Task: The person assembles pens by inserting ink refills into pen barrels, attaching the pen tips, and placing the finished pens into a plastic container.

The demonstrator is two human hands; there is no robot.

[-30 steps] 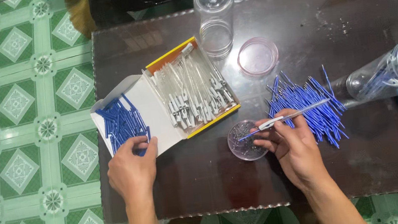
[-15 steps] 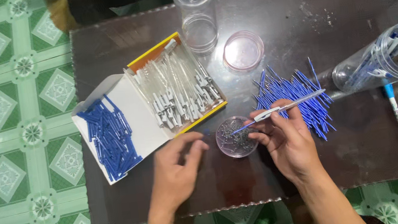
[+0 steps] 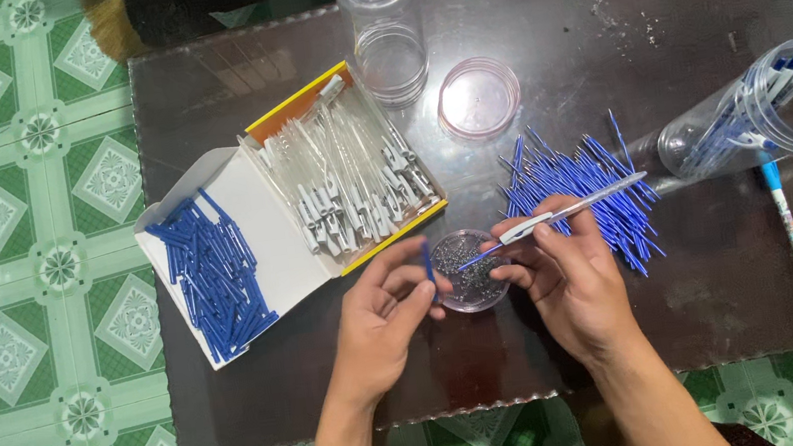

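A thin blue cap (image 3: 428,261) is pinched upright in the left hand (image 3: 381,328), beside a small clear dish (image 3: 468,273) of tiny metal tips. A slim clear pen (image 3: 571,209) is gripped by the right hand (image 3: 570,277), its tip over the dish. An open white-and-yellow box (image 3: 271,223) of smooth barrels and blue caps lies left on the dark glossy table (image 3: 730,313).

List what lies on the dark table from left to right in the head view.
Blue caps in the white lid → box of clear pen barrels → left hand → small dish of tiny parts → right hand holding a pen → blue refills → lying clear jar
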